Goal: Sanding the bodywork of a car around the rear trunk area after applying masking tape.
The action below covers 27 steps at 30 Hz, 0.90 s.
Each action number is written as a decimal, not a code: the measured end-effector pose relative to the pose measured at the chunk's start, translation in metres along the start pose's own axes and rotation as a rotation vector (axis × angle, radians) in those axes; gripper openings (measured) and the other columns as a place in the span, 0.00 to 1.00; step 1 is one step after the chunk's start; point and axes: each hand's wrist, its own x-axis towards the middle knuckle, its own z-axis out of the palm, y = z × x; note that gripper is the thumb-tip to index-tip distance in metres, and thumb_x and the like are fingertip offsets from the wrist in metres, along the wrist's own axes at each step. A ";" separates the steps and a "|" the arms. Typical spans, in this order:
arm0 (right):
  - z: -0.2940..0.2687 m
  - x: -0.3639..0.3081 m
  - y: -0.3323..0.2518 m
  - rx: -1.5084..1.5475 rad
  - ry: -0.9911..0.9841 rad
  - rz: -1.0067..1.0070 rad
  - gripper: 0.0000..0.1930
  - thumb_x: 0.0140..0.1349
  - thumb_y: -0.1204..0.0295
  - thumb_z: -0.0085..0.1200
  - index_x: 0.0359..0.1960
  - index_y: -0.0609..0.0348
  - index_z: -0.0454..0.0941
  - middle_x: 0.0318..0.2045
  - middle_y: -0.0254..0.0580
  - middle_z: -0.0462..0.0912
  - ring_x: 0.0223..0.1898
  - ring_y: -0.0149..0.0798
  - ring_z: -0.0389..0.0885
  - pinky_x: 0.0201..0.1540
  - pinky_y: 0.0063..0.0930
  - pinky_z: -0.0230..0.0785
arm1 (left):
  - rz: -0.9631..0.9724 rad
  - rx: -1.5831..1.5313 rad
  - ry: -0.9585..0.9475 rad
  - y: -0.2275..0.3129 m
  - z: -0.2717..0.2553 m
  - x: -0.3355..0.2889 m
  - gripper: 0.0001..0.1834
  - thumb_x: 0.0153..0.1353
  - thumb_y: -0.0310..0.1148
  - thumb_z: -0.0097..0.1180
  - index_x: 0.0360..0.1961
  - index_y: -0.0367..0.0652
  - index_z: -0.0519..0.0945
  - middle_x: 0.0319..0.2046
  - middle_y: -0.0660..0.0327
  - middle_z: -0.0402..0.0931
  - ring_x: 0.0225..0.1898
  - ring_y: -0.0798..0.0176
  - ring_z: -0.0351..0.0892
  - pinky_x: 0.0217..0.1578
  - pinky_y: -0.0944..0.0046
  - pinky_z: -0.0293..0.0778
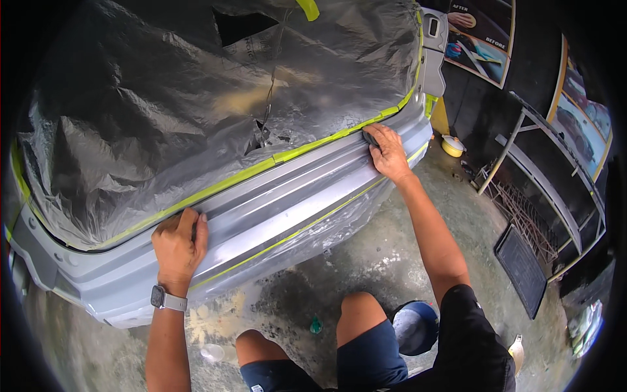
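Observation:
A grey car's rear sill panel point(294, 204) runs slantwise in front of me, from lower left to upper right. My right hand point(390, 155) presses near its right end, fingers bent over a small dark grey pad point(370, 138), perhaps folded sandpaper. Toward the panel's left part rests my left hand point(178, 245), closed, a watch point(166, 298) on its wrist. A dark sliver shows between its thumb and fingers; its kind is unclear. Yellow-green masking tape point(287, 154) edges clear plastic sheeting point(150, 124) over the opening above the panel.
A dark bucket point(416, 328) stands on the stained concrete floor beside my right knee. To the right are a metal rack point(522, 121) with curved parts, a black ribbed mat point(521, 269) and a yellow pot point(452, 146). Plastic sheeting also hangs below the panel.

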 end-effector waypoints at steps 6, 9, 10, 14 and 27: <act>0.003 0.010 -0.030 0.078 -0.036 -0.080 0.28 0.57 0.77 0.58 0.63 0.52 0.80 0.62 0.44 0.81 0.65 0.53 0.75 0.73 0.48 0.61 | 0.007 0.009 0.006 -0.003 -0.003 0.000 0.10 0.66 0.31 0.67 0.29 0.44 0.77 0.20 0.56 0.78 0.23 0.46 0.79 0.27 0.50 0.74; 0.000 0.010 -0.040 0.045 -0.025 -0.127 0.26 0.58 0.77 0.59 0.61 0.53 0.81 0.59 0.45 0.83 0.62 0.53 0.75 0.72 0.48 0.62 | 0.018 0.002 0.009 -0.001 -0.001 0.000 0.10 0.66 0.31 0.67 0.30 0.44 0.78 0.20 0.56 0.78 0.22 0.46 0.79 0.26 0.50 0.74; -0.003 0.010 -0.045 0.027 -0.029 -0.158 0.26 0.58 0.77 0.59 0.61 0.54 0.82 0.58 0.45 0.83 0.62 0.53 0.76 0.72 0.48 0.62 | 0.028 0.004 0.006 0.000 0.000 0.000 0.10 0.66 0.32 0.67 0.30 0.44 0.78 0.20 0.56 0.78 0.22 0.46 0.79 0.26 0.50 0.74; 0.007 0.011 -0.076 0.078 -0.007 -0.149 0.24 0.59 0.76 0.59 0.60 0.55 0.82 0.57 0.45 0.84 0.60 0.53 0.76 0.71 0.48 0.63 | 0.004 -0.005 0.003 0.000 -0.002 -0.001 0.10 0.67 0.31 0.67 0.30 0.45 0.78 0.20 0.56 0.78 0.23 0.45 0.80 0.28 0.49 0.74; 0.022 0.013 -0.170 0.208 -0.009 -0.231 0.26 0.61 0.77 0.61 0.63 0.59 0.81 0.59 0.48 0.82 0.58 0.54 0.76 0.67 0.48 0.68 | 0.047 0.029 0.030 -0.001 -0.002 -0.003 0.10 0.67 0.33 0.67 0.31 0.46 0.79 0.20 0.57 0.79 0.23 0.47 0.80 0.27 0.49 0.76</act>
